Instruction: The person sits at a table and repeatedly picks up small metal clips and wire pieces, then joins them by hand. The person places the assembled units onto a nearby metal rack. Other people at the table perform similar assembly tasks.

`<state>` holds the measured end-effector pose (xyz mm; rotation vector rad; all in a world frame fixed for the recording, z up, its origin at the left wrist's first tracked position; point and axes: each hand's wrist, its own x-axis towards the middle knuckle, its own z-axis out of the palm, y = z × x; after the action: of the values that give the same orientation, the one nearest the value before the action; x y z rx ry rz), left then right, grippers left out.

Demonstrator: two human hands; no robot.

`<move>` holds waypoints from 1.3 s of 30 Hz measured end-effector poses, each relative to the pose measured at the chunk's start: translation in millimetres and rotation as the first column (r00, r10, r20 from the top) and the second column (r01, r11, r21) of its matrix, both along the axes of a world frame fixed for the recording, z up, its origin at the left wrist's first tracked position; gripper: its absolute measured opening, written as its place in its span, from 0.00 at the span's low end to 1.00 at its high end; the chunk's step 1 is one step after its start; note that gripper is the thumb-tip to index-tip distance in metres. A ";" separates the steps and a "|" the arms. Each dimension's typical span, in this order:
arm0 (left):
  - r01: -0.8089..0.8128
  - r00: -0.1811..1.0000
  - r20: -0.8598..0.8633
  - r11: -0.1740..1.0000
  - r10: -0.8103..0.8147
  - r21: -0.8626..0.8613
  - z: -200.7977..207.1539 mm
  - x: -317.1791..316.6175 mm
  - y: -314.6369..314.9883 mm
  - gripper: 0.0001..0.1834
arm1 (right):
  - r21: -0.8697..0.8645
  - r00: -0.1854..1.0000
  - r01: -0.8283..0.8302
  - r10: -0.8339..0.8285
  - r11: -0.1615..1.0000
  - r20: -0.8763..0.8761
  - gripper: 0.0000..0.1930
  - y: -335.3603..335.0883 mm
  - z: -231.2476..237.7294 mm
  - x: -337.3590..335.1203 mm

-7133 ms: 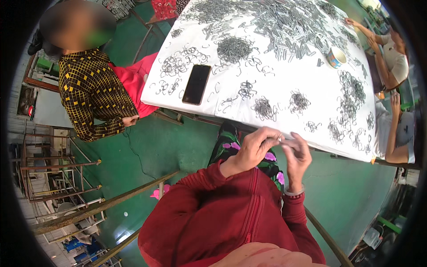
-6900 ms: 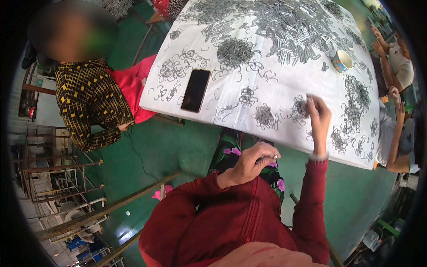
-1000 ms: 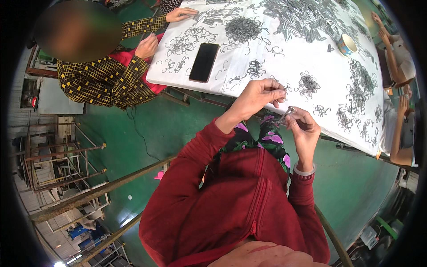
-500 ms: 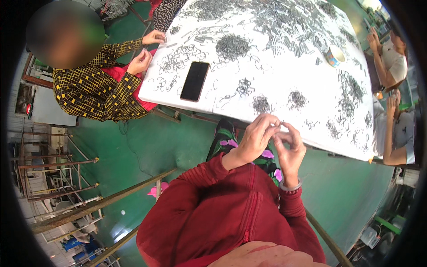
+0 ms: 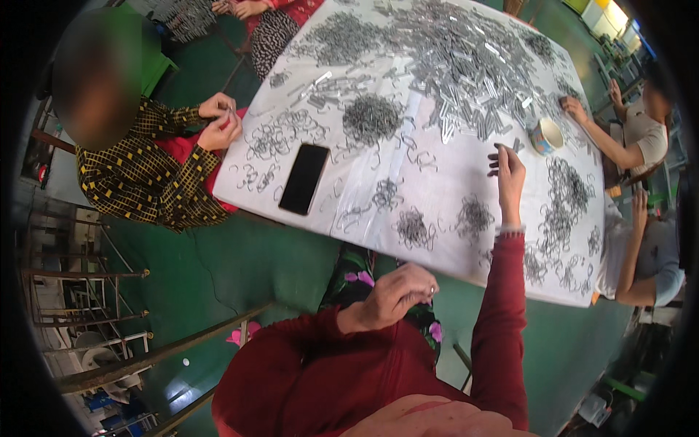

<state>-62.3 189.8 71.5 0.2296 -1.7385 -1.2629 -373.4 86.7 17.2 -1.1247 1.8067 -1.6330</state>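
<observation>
My left hand (image 5: 397, 297) is closed in front of the table's near edge. Something small and shiny shows at its fingertips, too small to name. Stretched out over the table, my right hand (image 5: 512, 178) has its fingers apart and darkened at the tips. Close to those fingers lies a short grey metal strip (image 5: 518, 144), beside a paper cup (image 5: 546, 137). Loose heaps of thin curved wire pieces (image 5: 475, 216) lie nearer to me, with another small heap (image 5: 413, 229) to their left.
The white-covered table (image 5: 444, 251) bears a large spread of grey metal strips (image 5: 466, 80), a dense dark heap (image 5: 371, 119) and a black phone (image 5: 304, 179). A co-worker in a checked top (image 5: 145, 171) sits at the left. Others sit on the right and far sides.
My right hand has left my left hand and reached forward over the table towards the strip by the cup. My left hand has drawn back towards me. The view has tilted.
</observation>
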 end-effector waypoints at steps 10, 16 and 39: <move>-0.075 0.989 0.128 0.997 0.073 0.011 -9.9 6.5 -4.4 0.06 | 0.333 0.813 0.181 0.050 0.925 -0.581 0.15 -114.5 -72.7 -62.0; -0.103 0.988 0.113 0.995 0.102 0.002 -5.9 12.6 3.4 0.04 | 0.250 0.723 0.162 0.057 0.955 -0.688 0.14 -77.2 -75.6 -28.6; -0.195 0.978 0.072 0.980 0.197 -0.027 -2.0 19.2 16.8 0.08 | 0.407 0.692 -0.235 0.446 0.882 -0.567 0.16 -41.3 -34.2 27.4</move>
<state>-43.1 206.6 69.5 0.4309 -1.7441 -1.1055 -346.0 45.4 -17.1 -1.9000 1.9698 -0.7270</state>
